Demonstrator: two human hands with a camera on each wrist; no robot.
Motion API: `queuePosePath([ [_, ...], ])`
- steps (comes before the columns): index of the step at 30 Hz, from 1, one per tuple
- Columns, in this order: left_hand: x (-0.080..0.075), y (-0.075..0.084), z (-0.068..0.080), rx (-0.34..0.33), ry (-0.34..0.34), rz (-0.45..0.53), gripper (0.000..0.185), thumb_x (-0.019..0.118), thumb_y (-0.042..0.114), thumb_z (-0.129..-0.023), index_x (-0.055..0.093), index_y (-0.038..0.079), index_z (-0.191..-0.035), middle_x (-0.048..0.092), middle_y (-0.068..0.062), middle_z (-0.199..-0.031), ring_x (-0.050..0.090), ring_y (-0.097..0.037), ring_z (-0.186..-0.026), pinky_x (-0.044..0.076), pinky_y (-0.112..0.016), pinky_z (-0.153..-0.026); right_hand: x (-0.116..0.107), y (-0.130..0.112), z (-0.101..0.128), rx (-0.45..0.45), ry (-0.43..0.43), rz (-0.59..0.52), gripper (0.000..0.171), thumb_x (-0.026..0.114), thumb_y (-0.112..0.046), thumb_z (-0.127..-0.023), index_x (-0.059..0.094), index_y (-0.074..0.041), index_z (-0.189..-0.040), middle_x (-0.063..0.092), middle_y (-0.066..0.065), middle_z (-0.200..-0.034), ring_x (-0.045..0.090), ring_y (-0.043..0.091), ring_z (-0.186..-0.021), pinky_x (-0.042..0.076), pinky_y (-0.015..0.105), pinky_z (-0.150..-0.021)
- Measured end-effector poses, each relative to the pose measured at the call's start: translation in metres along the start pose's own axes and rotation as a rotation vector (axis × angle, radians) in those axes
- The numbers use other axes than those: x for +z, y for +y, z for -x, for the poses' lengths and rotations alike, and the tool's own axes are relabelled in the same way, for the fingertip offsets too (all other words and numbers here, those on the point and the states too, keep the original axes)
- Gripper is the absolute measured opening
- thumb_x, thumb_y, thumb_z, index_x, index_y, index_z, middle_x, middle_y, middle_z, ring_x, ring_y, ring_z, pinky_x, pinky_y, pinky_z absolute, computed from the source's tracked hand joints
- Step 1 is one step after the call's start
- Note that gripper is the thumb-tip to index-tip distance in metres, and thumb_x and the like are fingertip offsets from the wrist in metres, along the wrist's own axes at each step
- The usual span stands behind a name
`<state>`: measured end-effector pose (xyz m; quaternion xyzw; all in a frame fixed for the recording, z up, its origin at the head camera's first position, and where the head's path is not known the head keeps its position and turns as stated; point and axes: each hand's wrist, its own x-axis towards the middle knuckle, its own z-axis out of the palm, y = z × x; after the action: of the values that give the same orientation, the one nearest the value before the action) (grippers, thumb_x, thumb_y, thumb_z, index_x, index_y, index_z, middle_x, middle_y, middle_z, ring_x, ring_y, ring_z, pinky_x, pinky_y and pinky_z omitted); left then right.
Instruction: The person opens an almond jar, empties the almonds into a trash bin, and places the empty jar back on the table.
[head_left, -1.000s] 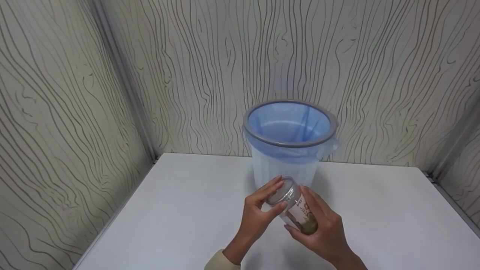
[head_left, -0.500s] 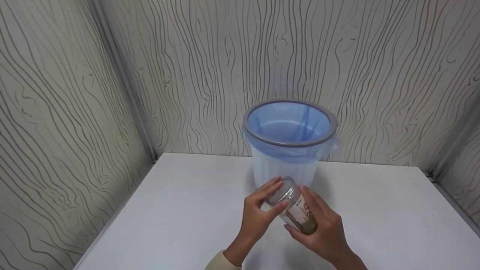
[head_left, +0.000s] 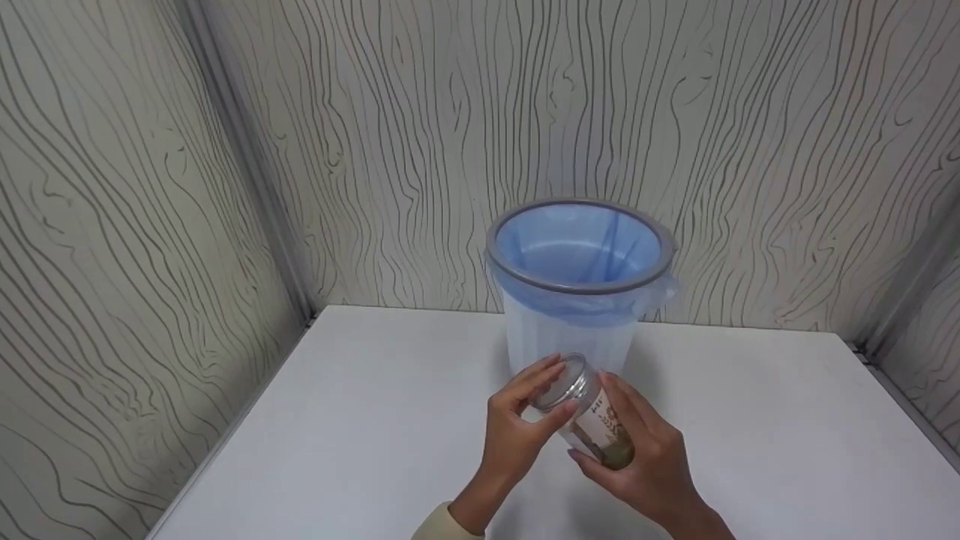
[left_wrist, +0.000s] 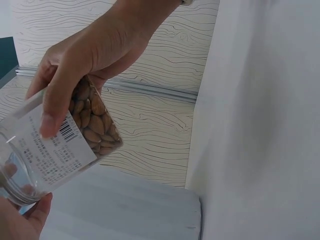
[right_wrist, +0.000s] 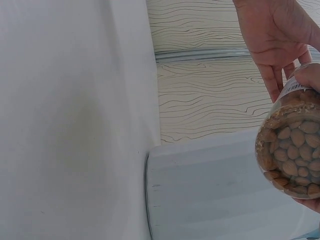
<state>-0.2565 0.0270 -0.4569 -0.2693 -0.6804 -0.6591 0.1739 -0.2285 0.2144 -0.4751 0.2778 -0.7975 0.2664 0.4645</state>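
Tilted in front of the bin is a clear plastic jar [head_left: 596, 420] with a printed label. Brown almonds [left_wrist: 93, 120] lie at its base end. My right hand [head_left: 649, 457] grips the jar's lower body, thumb on one side and fingers on the other. At the jar's clear top end, my left hand [head_left: 517, 427] holds the rim between thumb and fingers. The left wrist view shows the label's barcode side, with the right hand [left_wrist: 95, 55] around the body. In the right wrist view, the jar's base [right_wrist: 297, 155] faces the camera, and the left hand [right_wrist: 275, 35] reaches to its far end.
Behind the hands stands a whitish bin [head_left: 570, 337] lined with a blue bag [head_left: 562, 229], held by a grey ring [head_left: 581, 287]. It rests on a white table [head_left: 360, 420]. Wood-grain patterned panels [head_left: 420, 150] enclose the back and sides, with metal strips at the corners.
Almost nothing differs; both hands keep their places on the jar. The left hand's fingers and thumb have shifted very slightly at the top end.
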Motion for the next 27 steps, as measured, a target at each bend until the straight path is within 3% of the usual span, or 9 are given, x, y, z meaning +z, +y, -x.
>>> queuePosePath([
  [14,0.0037,0.0015,0.0025,-0.020,0.047,-0.011,0.041,0.078,0.025,-0.091,0.071,0.015,-0.130,0.062,-0.006,-0.139,0.058,-0.022,-0.130,0.049,-0.041,-0.102,-0.0004,-0.0005,0.0001,-0.013,-0.006,0.027,0.108,0.100,-0.034,-0.052,0.054,-0.002,-0.145,0.062,0.012,-0.139,0.069,0.029,-0.110,0.044,0.020,-0.098],
  [27,0.0061,0.0029,0.0016,-0.043,0.068,-0.037,0.042,0.079,0.030,-0.090,0.071,0.017,-0.129,0.064,-0.004,-0.137,0.059,-0.021,-0.128,0.050,-0.046,-0.101,-0.0025,-0.0018,-0.0015,0.000,-0.024,0.020,0.101,0.094,-0.043,-0.063,0.053,-0.006,-0.147,0.061,0.008,-0.140,0.068,0.027,-0.111,0.044,0.020,-0.097],
])
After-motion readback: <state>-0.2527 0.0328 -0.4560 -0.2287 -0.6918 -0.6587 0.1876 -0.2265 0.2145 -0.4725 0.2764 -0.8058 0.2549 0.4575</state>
